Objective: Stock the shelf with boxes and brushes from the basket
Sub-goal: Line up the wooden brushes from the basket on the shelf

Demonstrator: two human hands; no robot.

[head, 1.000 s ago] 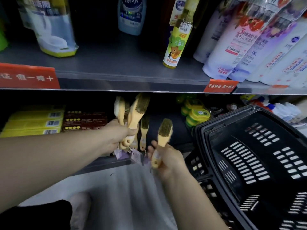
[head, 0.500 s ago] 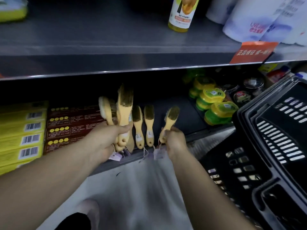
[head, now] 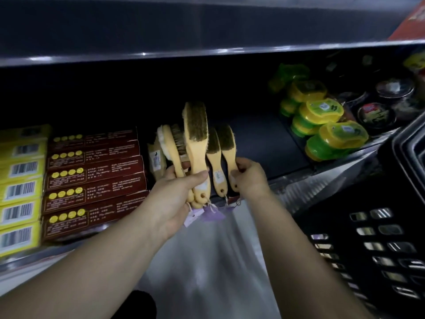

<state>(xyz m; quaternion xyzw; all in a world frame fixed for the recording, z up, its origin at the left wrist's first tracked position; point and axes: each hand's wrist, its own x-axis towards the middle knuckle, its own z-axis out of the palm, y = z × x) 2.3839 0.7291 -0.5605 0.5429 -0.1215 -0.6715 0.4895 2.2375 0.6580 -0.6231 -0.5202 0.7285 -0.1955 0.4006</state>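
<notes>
Basket [head: 368, 238] cut off by the right edge, yellow boxes [head: 20, 187] cropped at the left, print on dark red boxes [head: 92, 176] blurred beyond reading, brushes [head: 196, 134] partly covered at the handles by the left hand [head: 174, 201], purple tags [head: 213, 214] smeared, dark tins [head: 377, 116] lost in shadow.

The brushes [head: 197, 155] have smooth pale wooden handles and rough dark bristles, and thin paper tags [head: 215, 214] hang from them. The shelf [head: 253, 143] is dark matt metal. The basket [head: 368, 226] is black plastic and the boxes [head: 94, 178] are printed cardboard.
</notes>
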